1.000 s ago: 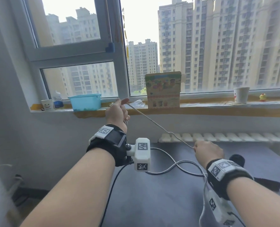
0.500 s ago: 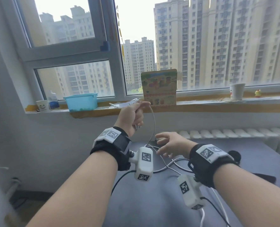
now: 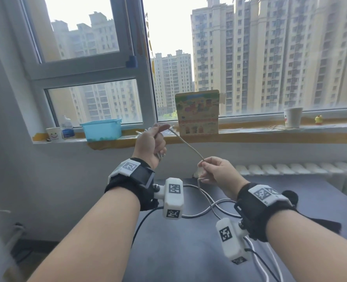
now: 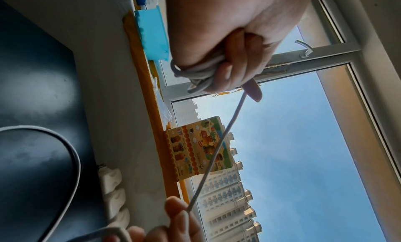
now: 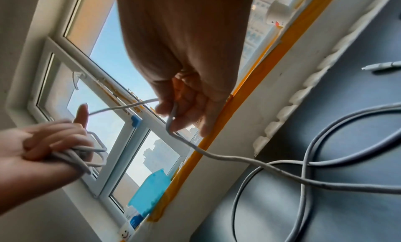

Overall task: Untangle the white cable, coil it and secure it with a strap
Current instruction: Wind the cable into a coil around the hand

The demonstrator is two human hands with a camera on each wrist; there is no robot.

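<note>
Up by the windowsill, my left hand (image 3: 150,143) has its fingers curled round a small bundle of loops of the white cable (image 3: 187,146), index finger sticking out with the line running over it. My right hand (image 3: 217,173) pinches the same cable lower down, so one taut stretch runs between them. Looks like I'm mid-coil; next move is probably swinging the right hand up to lay another loop into the left. Count: one cable, several loops held (can't tell exactly), two loose loops on the tabletop (image 3: 180,251), and one black strap (image 3: 331,225), I think, lying off to the right.
</note>
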